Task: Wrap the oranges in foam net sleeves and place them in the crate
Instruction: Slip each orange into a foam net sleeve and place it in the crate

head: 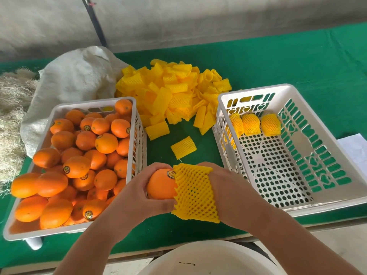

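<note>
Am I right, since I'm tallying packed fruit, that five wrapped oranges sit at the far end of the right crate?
Not five: the head view shows three wrapped oranges at the far end of the right crate. The rest of that crate holds nothing.

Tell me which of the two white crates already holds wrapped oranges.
The right crate: three wrapped oranges sit along its far wall. The left crate holds only bare oranges.

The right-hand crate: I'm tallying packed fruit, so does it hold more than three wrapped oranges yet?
No, the right-hand crate holds just three wrapped oranges, lined up along its far wall.
</note>
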